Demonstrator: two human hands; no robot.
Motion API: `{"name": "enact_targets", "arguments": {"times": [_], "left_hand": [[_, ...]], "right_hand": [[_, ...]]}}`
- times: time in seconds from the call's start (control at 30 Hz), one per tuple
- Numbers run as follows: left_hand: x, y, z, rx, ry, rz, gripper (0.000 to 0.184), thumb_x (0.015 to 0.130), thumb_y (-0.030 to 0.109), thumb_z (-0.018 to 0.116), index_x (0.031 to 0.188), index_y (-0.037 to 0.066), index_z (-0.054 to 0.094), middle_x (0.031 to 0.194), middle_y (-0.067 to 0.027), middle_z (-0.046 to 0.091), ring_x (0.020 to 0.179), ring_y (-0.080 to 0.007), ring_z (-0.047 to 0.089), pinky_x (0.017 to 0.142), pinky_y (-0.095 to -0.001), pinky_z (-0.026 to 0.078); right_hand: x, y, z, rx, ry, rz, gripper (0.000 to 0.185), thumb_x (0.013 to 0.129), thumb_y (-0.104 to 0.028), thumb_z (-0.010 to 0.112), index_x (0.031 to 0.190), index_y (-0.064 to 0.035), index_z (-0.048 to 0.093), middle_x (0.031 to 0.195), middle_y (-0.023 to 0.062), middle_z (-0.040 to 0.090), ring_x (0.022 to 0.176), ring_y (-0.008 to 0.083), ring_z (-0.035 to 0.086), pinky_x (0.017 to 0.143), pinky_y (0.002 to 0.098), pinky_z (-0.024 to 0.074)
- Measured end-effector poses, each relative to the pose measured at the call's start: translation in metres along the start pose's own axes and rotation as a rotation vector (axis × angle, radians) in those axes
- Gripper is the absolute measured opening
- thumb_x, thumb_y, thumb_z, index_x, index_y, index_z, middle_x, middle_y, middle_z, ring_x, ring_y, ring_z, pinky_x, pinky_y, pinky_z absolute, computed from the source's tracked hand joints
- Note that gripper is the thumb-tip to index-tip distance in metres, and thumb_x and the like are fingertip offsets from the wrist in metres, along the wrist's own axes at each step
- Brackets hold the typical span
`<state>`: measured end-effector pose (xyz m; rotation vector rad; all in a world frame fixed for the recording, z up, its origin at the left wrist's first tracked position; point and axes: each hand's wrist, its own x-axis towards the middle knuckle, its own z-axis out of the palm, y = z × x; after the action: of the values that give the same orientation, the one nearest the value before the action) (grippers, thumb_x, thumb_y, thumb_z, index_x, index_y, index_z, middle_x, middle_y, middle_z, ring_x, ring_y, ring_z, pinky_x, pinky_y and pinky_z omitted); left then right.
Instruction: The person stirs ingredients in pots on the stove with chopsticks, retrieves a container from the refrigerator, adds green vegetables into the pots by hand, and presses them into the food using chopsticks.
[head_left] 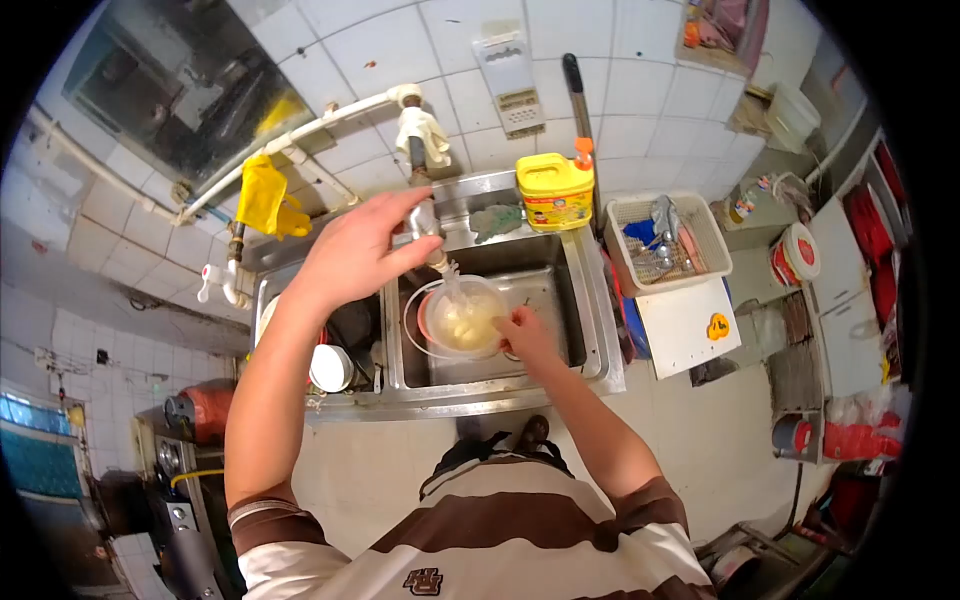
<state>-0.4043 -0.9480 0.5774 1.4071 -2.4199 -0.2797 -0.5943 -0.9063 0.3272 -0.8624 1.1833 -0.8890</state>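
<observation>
My left hand (pixel 360 250) is at the metal faucet (pixel 424 215), thumb and forefinger on either side of it; its other fingers are hidden. Water runs from the spout into a translucent bowl (pixel 478 345) in the right basin of the steel sink (pixel 545 262). Pale yellowish pieces (pixel 465 325) lie in cloudy water inside the bowl. My right hand (pixel 525 335) pinches the bowl's right rim. Below the bowl, a larger round container with a pale rim (pixel 412 335) shows partly, along with something reddish.
A yellow jug (pixel 555 195) and a green scouring cloth (pixel 495 222) sit on the sink's back ledge. To the right stands a utensil basket (pixel 668 275) beside a white board (pixel 690 330). Yellow gloves (pixel 270 200) hang from the pipe. A white cup (pixel 330 368) stands at left.
</observation>
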Motion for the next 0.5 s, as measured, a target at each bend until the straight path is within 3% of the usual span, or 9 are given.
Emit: {"name": "enact_targets", "arguments": {"times": [0.23,0.4,0.5], "left_hand": [[0.000,0.003,-0.007,0.000,-0.038,0.010,0.048,0.080,0.027,0.061,0.121,0.007,0.050,0.086,-0.0089,0.054,0.068,-0.0175,0.049,0.064,-0.0287,0.043],[-0.003,0.001,-0.009,-0.039,-0.082,0.029,0.049,0.079,0.023,0.060,0.124,0.007,0.047,0.093,-0.0090,0.054,0.072,-0.0165,0.048,0.066,-0.0280,0.042],[-0.003,0.002,-0.014,-0.080,-0.114,0.085,0.050,0.079,0.018,0.057,0.127,0.008,0.045,0.100,-0.0116,0.055,0.081,-0.0217,0.051,0.072,-0.0316,0.044]], "right_hand": [[-0.014,0.004,0.011,0.102,0.068,-0.022,0.024,0.078,-0.021,0.064,0.082,-0.0009,0.051,0.068,0.0056,0.055,0.056,0.0122,0.055,0.053,0.0255,0.0465],[-0.033,0.014,-0.003,0.161,0.064,-0.077,0.022,0.080,-0.019,0.063,0.082,-0.0018,0.050,0.068,0.0053,0.054,0.054,0.0114,0.053,0.050,0.0246,0.0443],[-0.059,0.012,-0.033,0.226,0.078,-0.112,0.021,0.080,-0.019,0.063,0.081,-0.0022,0.049,0.069,0.0044,0.054,0.055,0.0108,0.052,0.050,0.0242,0.0436]]}}
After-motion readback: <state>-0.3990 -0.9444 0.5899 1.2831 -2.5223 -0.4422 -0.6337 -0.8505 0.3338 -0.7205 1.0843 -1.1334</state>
